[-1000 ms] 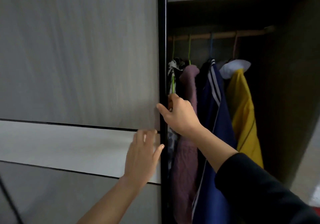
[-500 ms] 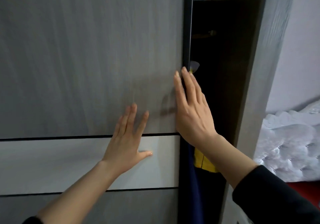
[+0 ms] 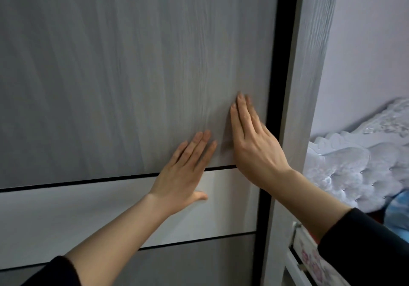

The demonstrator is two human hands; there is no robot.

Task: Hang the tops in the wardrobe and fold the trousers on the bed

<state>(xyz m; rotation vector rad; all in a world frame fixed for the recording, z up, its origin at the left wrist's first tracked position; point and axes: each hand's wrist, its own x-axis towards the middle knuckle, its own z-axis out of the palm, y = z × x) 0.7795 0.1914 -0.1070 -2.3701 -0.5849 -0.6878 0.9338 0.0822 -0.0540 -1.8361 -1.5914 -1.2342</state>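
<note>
Wardrobe [image 3: 309,75] stood directly ahead and filled most of the view. Its grey wood-grain sliding door [image 3: 132,64] was drawn across to the side post, so no rail and no hanging tops could be seen. A dark strip ran between the door and the post, and I could not tell whether it was the door's edge trim or a last sliver of gap.

Both hands lay flat on the door near that edge. The left hand [image 3: 183,175] straddled the thin black line above the white band [image 3: 88,215], with its fingers [image 3: 194,146] straight, close together and holding nothing. The right hand [image 3: 254,150] sat just beside it and a little higher, its fingers [image 3: 243,113] also straight, pressed to the panel and empty. Dark sleeves [image 3: 365,248] covered the forearms further back.

To the right, past the post, was the bed [image 3: 354,164] under a pale quilted cover. No trousers could be made out on it.

My judgement is that the hanging part was closing out, with the door being pushed home. The next move would call for lifting both palms off and turning right to the bed to find the trousers and lay them flat for folding.
</note>
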